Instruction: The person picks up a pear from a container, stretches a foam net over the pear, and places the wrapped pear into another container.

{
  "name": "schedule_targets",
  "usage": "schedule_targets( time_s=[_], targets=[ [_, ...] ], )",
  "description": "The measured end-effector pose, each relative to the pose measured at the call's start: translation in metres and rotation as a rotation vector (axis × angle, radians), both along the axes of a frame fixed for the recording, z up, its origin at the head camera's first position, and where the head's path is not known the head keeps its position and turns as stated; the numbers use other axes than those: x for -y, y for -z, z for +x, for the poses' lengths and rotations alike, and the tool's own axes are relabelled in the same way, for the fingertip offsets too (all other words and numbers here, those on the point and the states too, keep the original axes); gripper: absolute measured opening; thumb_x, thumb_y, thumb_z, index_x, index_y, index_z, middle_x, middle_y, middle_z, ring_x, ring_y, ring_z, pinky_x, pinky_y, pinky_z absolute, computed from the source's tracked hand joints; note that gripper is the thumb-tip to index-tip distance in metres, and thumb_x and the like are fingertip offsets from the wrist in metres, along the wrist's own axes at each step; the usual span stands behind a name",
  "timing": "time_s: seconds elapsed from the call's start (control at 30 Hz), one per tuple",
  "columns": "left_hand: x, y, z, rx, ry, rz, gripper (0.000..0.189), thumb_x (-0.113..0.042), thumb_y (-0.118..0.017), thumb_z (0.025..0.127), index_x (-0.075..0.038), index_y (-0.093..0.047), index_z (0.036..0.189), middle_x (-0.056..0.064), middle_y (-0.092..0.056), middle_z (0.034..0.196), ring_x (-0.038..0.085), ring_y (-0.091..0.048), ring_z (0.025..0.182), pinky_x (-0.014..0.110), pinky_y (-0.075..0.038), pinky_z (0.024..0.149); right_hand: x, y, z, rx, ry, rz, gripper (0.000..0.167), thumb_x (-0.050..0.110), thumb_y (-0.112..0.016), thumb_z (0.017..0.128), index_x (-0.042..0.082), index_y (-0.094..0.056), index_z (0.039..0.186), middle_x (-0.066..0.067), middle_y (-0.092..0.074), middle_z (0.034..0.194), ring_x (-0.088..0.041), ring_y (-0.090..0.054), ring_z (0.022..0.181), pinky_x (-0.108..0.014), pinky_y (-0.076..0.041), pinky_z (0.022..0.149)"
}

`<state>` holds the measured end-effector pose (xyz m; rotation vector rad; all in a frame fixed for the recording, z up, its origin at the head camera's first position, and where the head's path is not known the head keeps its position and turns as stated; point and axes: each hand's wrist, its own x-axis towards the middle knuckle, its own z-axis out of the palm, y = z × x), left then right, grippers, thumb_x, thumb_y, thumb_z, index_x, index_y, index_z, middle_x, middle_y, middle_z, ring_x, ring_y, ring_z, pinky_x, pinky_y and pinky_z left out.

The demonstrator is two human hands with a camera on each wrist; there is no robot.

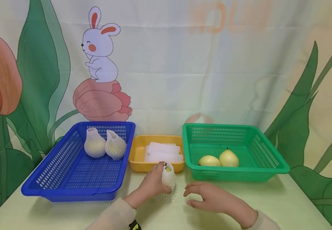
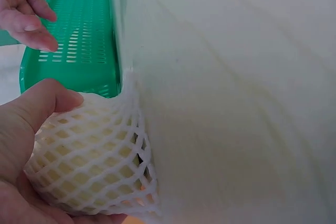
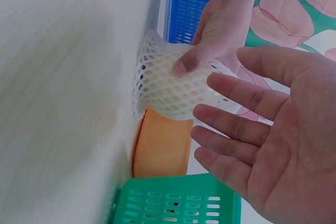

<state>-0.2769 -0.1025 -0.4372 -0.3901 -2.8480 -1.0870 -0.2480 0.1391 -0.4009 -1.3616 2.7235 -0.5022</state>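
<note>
A pear in a white foam net sleeve stands on the table in front of the yellow tray. My left hand grips it from the left, thumb on the near side. In the left wrist view the foam net wraps the pear's body and its loose end reaches the tabletop. The stem shows at the sleeve's upper opening in the head view. My right hand is apart from the pear, to its right, with fingers spread and nothing held; the right wrist view shows its palm.
At left, a blue basket holds two net-wrapped pears. The yellow tray in the middle contains flat white foam nets. At right, two bare pears lie in a green basket. A printed curtain hangs behind.
</note>
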Motion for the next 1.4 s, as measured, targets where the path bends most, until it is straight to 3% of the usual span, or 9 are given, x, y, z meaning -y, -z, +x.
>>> schedule_targets(
  time_s=[0.17, 0.33, 0.6, 0.73, 0.87, 1.0, 1.13, 1.27, 1.4],
  targets=[
    [0.0, -0.007, 0.002, 0.024, 0.008, 0.012, 0.097, -0.012, -0.09, 0.068, 0.007, -0.036, 0.147, 0.03, -0.054, 0.135, 0.037, -0.061, 0.11, 0.058, -0.054, 0.101, -0.002, -0.003, 0.002, -0.003, 0.003, -0.013, 0.025, 0.026, -0.064, 0.1, 0.01, -0.072, 0.118, -0.011, -0.071, 0.127, -0.028, -0.066, 0.12, -0.039, -0.055, 0.102],
    [0.001, -0.026, 0.01, 0.015, 0.03, 0.027, 0.096, -0.012, -0.088, 0.069, 0.01, -0.035, 0.146, 0.029, -0.054, 0.131, 0.034, -0.061, 0.104, 0.056, -0.055, 0.101, -0.001, -0.004, 0.004, -0.019, 0.006, -0.065, 0.029, 0.025, -0.063, 0.101, 0.01, -0.068, 0.125, -0.003, -0.071, 0.126, -0.023, -0.067, 0.116, -0.036, -0.055, 0.101],
    [0.015, -0.088, 0.024, -0.073, 0.046, 0.063, 0.088, -0.011, -0.087, 0.07, 0.009, -0.04, 0.142, 0.022, -0.059, 0.122, 0.029, -0.059, 0.102, 0.051, -0.057, 0.098, 0.016, -0.018, 0.002, -0.076, -0.033, -0.143, 0.03, 0.023, -0.063, 0.101, 0.01, -0.065, 0.129, -0.001, -0.071, 0.125, -0.019, -0.067, 0.114, -0.034, -0.055, 0.1],
    [0.033, -0.122, 0.027, -0.095, 0.068, 0.061, 0.086, -0.012, -0.086, 0.072, 0.008, -0.039, 0.141, 0.02, -0.06, 0.117, 0.026, -0.06, 0.095, 0.042, -0.059, 0.086, 0.031, -0.028, 0.002, -0.071, -0.052, -0.15, 0.031, 0.024, -0.063, 0.102, 0.011, -0.064, 0.13, -0.001, -0.071, 0.127, -0.018, -0.066, 0.117, -0.033, -0.054, 0.102],
    [0.054, -0.153, 0.027, -0.107, 0.05, 0.016, 0.086, -0.014, -0.085, 0.075, 0.008, -0.037, 0.142, 0.022, -0.06, 0.119, 0.03, -0.061, 0.098, 0.044, -0.059, 0.087, 0.049, -0.038, 0.001, -0.08, -0.077, -0.164, 0.032, 0.023, -0.064, 0.101, 0.011, -0.064, 0.131, -0.001, -0.07, 0.129, -0.018, -0.065, 0.121, -0.033, -0.053, 0.105],
    [0.079, -0.176, 0.021, -0.081, 0.012, -0.014, 0.082, -0.016, -0.083, 0.079, 0.002, -0.036, 0.144, 0.022, -0.059, 0.123, 0.034, -0.061, 0.105, 0.049, -0.06, 0.094, 0.068, -0.047, 0.0, -0.111, -0.126, -0.202, 0.032, 0.022, -0.066, 0.1, 0.009, -0.064, 0.129, -0.003, -0.07, 0.127, -0.018, -0.066, 0.121, -0.032, -0.053, 0.106],
    [0.107, -0.187, 0.006, -0.07, 0.011, -0.017, 0.082, -0.017, -0.082, 0.081, -0.002, -0.035, 0.146, 0.021, -0.059, 0.126, 0.035, -0.062, 0.108, 0.049, -0.06, 0.094, 0.087, -0.053, -0.001, -0.124, -0.16, -0.225, 0.032, 0.02, -0.067, 0.099, 0.007, -0.065, 0.128, -0.005, -0.07, 0.126, -0.019, -0.066, 0.121, -0.03, -0.052, 0.107],
    [0.136, -0.19, -0.012, -0.053, 0.054, -0.021, 0.084, -0.017, -0.081, 0.082, 0.001, -0.03, 0.147, 0.022, -0.058, 0.125, 0.034, -0.061, 0.106, 0.047, -0.061, 0.092, 0.107, -0.056, -0.002, -0.131, -0.169, -0.211, 0.032, 0.02, -0.067, 0.099, 0.006, -0.065, 0.127, -0.006, -0.07, 0.127, -0.02, -0.065, 0.121, -0.029, -0.05, 0.11],
    [0.16, -0.185, -0.03, -0.027, 0.07, -0.044, 0.086, -0.017, -0.081, 0.083, 0.004, -0.028, 0.147, 0.024, -0.057, 0.125, 0.035, -0.061, 0.106, 0.049, -0.062, 0.091, 0.126, -0.056, -0.005, -0.153, -0.171, -0.195, 0.03, 0.021, -0.068, 0.099, 0.007, -0.066, 0.125, -0.006, -0.071, 0.126, -0.019, -0.065, 0.121, -0.026, -0.049, 0.111]
  ],
)
